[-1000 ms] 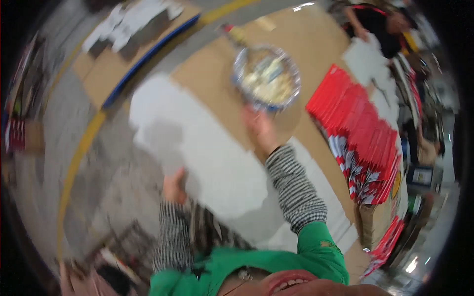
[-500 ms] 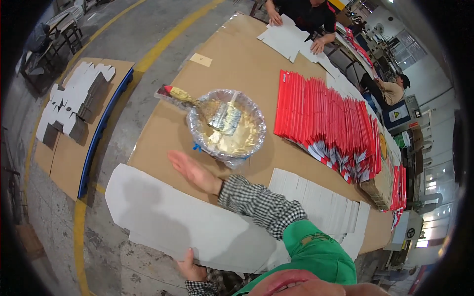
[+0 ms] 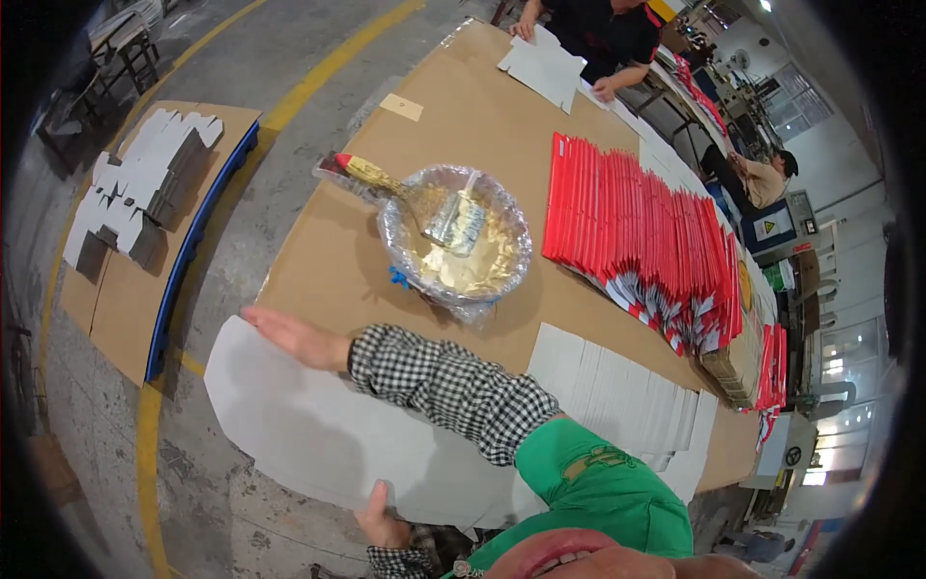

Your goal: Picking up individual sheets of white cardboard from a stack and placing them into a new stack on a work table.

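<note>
A long white cardboard sheet (image 3: 289,415) with a rounded left end lies along the near side of the table. My right hand (image 3: 301,340) reaches across to the left, its fingers stretched out flat along the sheet's far left edge. At the near edge, my left hand (image 3: 383,521) grips the sheet, thumb on top and fingers hidden below. Beyond them stands a plastic-lined bowl (image 3: 388,232) of pale paste. A wide brush (image 3: 381,179) with a red-and-yellow handle rests across the bowl, its bristles in the paste.
Right of the bowl stands a long row of folded red card pieces (image 3: 617,212). A stack of white sheets (image 3: 608,396) lies nearer me. Across the table, another person (image 3: 603,43) handles white card. White cut pieces (image 3: 145,183) sit on a blue-edged pallet (image 3: 183,280) at left.
My right hand has slid left along the sheet's far edge to its left end. My left hand keeps its grip. The view has shifted slightly.
</note>
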Motion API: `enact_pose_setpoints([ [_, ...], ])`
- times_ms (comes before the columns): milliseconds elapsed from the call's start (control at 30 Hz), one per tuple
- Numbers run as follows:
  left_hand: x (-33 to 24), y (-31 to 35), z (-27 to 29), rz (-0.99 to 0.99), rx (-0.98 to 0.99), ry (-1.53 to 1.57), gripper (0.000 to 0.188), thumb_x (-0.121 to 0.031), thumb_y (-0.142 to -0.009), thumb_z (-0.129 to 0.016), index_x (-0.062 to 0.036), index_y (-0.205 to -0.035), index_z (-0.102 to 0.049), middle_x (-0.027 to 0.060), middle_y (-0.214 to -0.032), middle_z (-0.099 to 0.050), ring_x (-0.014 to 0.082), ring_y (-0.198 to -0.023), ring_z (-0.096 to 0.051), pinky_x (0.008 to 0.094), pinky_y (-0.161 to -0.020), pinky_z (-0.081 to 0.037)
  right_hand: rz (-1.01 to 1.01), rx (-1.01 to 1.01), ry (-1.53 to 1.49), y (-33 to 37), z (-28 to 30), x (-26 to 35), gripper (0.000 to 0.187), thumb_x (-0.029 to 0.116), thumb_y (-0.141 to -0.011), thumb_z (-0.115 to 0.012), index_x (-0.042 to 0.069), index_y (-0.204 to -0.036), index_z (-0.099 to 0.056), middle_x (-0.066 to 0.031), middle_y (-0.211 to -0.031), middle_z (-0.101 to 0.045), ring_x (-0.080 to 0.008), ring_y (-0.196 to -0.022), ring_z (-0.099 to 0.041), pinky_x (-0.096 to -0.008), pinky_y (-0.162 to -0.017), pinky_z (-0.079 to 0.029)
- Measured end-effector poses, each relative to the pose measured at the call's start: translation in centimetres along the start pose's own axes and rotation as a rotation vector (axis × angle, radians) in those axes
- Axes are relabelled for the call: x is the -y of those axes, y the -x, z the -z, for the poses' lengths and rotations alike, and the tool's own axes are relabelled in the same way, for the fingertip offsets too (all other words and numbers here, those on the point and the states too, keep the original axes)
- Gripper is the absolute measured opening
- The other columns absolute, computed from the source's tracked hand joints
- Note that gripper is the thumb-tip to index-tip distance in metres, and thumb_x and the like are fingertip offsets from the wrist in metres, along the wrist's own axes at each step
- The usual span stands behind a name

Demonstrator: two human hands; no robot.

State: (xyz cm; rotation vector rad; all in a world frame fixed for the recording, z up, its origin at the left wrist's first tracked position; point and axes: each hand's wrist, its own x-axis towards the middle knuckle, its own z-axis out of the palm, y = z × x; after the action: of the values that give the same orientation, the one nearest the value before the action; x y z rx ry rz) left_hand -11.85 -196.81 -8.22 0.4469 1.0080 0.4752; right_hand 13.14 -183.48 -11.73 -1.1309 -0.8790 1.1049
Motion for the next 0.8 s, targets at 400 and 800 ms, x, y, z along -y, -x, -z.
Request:
enact_pose_setpoints([
  [400,-0.9,1.3,0.4,-0.28,0.127,-0.85,0.033,-0.013,-0.082,-0.064,0.0092,-0.104,-0.056,0.014,-0.1,-0.06,0.0176,-0.086,-0.057,0.0318,-0.073,-0.046,-0.222,-0.138,0.052,28.2,4.5,11.3,0.037,0.021,-0.093,-0.041,0.0,-0.123,-0.047,-0.0083,-0.128,-0.047,-0.0212,-0.119,-0.043,-0.0344,-0.099,-0.033],
  [800,-7.3,-2.0,-1.3,-0.157,0.269,-1.397,0.047,-0.016,-0.081,-0.064,0.0075,-0.117,-0.044,0.0108,-0.112,-0.054,0.0194,-0.098,-0.053,0.0294,-0.086,-0.042,-0.632,-1.166,1.505,57.0,16.0,7.0,0.036,0.035,-0.087,-0.045,0.003,-0.089,-0.06,-0.0195,-0.092,-0.059,-0.0366,-0.092,-0.052,-0.0454,-0.082,-0.039],
])
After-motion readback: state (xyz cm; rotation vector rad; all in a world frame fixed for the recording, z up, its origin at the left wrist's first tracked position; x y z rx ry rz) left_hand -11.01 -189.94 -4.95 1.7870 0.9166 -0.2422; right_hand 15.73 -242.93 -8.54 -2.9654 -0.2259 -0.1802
